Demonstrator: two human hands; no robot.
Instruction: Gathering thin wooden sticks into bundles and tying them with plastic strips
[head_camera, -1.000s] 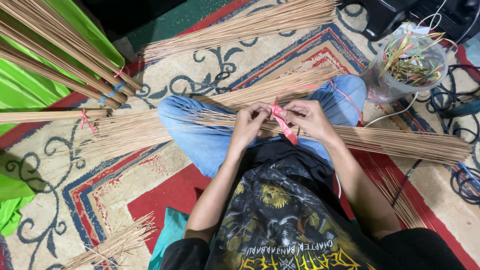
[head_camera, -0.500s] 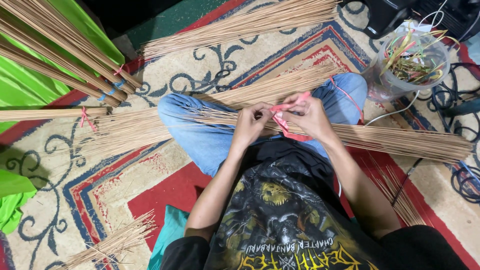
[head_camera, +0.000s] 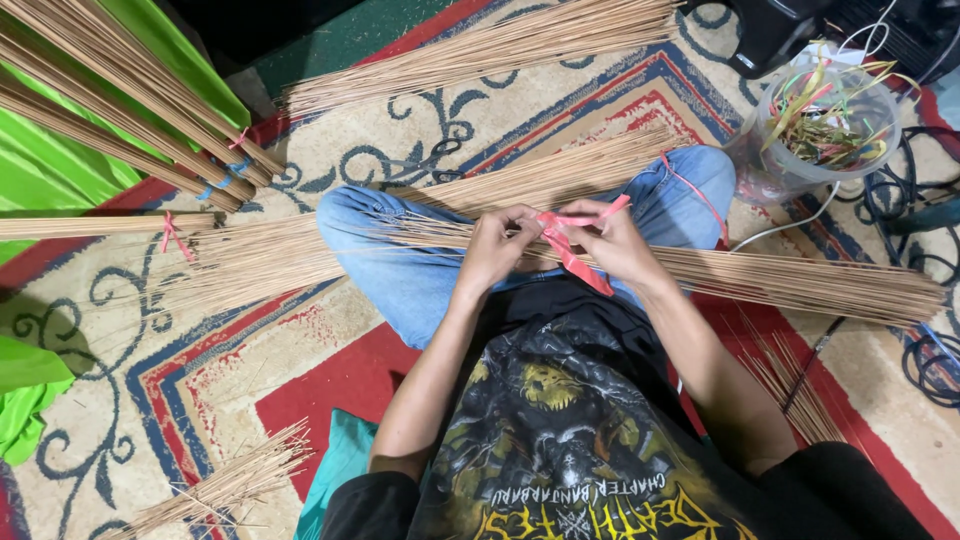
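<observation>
A long bundle of thin tan sticks lies across my lap, over my blue jeans. My left hand and my right hand sit close together on its middle. Both pinch a red plastic strip that wraps around the bundle; one end points up to the right, the other hangs down toward my black shirt. Behind my hands a second stick bundle rests on my knees with a thin red tie near my right knee.
A clear tub of coloured strips stands at the upper right beside black cables. Tied stick bundles lean over green cloth at the upper left. Loose sticks lie on the patterned carpet at the lower left.
The red strip, held slanting between my hands a second ago, now lies wrapped across the bundle with one end raised. My hands have drawn closer together on it.
</observation>
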